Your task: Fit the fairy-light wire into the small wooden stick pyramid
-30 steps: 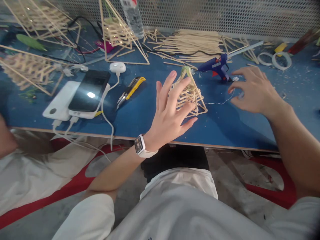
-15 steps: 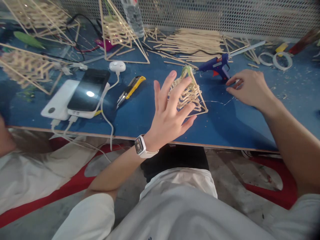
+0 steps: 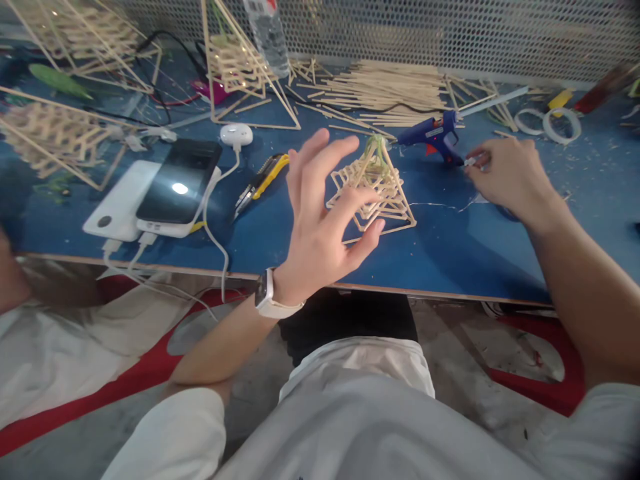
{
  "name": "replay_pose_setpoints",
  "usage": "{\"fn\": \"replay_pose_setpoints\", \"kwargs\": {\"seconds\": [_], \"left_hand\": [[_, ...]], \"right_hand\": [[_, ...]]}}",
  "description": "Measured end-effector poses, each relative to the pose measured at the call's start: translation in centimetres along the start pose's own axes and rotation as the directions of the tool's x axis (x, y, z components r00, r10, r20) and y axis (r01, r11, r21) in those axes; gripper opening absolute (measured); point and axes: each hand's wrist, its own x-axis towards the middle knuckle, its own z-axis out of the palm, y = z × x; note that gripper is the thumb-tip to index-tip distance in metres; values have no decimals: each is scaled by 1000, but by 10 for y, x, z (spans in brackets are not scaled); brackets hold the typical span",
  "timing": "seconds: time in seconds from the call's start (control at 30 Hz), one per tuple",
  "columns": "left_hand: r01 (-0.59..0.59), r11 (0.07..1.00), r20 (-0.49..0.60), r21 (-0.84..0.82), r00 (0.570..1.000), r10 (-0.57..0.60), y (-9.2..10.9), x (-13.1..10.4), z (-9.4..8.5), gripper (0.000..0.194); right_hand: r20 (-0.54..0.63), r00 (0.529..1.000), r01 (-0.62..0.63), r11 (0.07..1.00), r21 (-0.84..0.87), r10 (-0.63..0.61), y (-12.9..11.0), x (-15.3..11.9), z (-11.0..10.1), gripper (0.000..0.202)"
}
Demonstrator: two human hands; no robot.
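My left hand [image 3: 325,207], a white watch on its wrist, has its fingers apart over the left side of a small wooden-stick pyramid [image 3: 395,193] with green stems at its top. My right hand [image 3: 515,173] is closed with thumb and forefinger pinching a small whitish piece [image 3: 470,162], too small to name. A thin wire [image 3: 440,205] runs over the blue table from the pyramid toward my right hand. Just left of that hand lies a blue glue gun [image 3: 435,137]. The yellow cutter [image 3: 263,180] is left of my left hand.
Wooden sticks [image 3: 385,90] are piled by the mesh panel [image 3: 450,40]. Tape rings [image 3: 563,125] lie at the right. Phones [image 3: 177,180] with cables, a water bottle [image 3: 267,37] and bigger stick frames [image 3: 250,73] stand at the left. Another person's arm [image 3: 13,280] shows at the far left.
My left hand has moved left, uncovering more of the pyramid. My right hand has shifted slightly right, and a small whitish piece now shows at its fingertips.
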Motion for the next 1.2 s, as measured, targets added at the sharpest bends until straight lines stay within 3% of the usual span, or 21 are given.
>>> {"fn": "replay_pose_setpoints", "kwargs": {"seconds": [0.13, 0.23, 0.3, 0.43, 0.53, 0.63, 0.73, 0.9, 1.1, 1.2], "left_hand": [[-21, 994, -47, -105, 999, 16, -20, 23, -9, 30], [28, 976, 72, -215, 997, -12, -46, 41, -10, 52], [28, 953, 202, -301, 979, 35, -63, 50, -7, 73], [132, 923, 386, -362, 922, 20, -82, 56, 5, 76], [127, 927, 384, -353, 923, 19, -84, 52, 19, 83], [113, 927, 345, -357, 938, 19, -85, 46, 33, 93], [133, 918, 338, -373, 941, 1, -85, 43, 41, 97], [145, 915, 316, -377, 949, -20, -74, 44, 42, 83], [168, 912, 339, -375, 940, -34, -64, 43, 31, 72], [160, 907, 302, -390, 953, -38, -77, 41, 28, 58]], "right_hand": [[-153, 984, 119, 976, 182, -91, -23, -20, -8, 29], [-276, 949, 243, 914, 326, -154, -57, -50, -18, 35], [-364, 911, 337, 858, 388, -193, -81, -72, -25, 36], [-451, 831, 486, 820, 303, -326, -117, -102, -32, 36], [-449, 776, 580, 782, 229, -444, -126, -107, -26, 45], [-416, 751, 622, 761, 183, -513, -127, -104, -15, 52], [-379, 775, 589, 794, 147, -505, -127, -104, -8, 53], [-325, 878, 437, 865, 248, -351, -134, -107, -9, 51], [-372, 867, 441, 858, 264, -331, -137, -106, -16, 39], [-342, 906, 364, 873, 324, -251, -136, -105, -25, 31]]}}
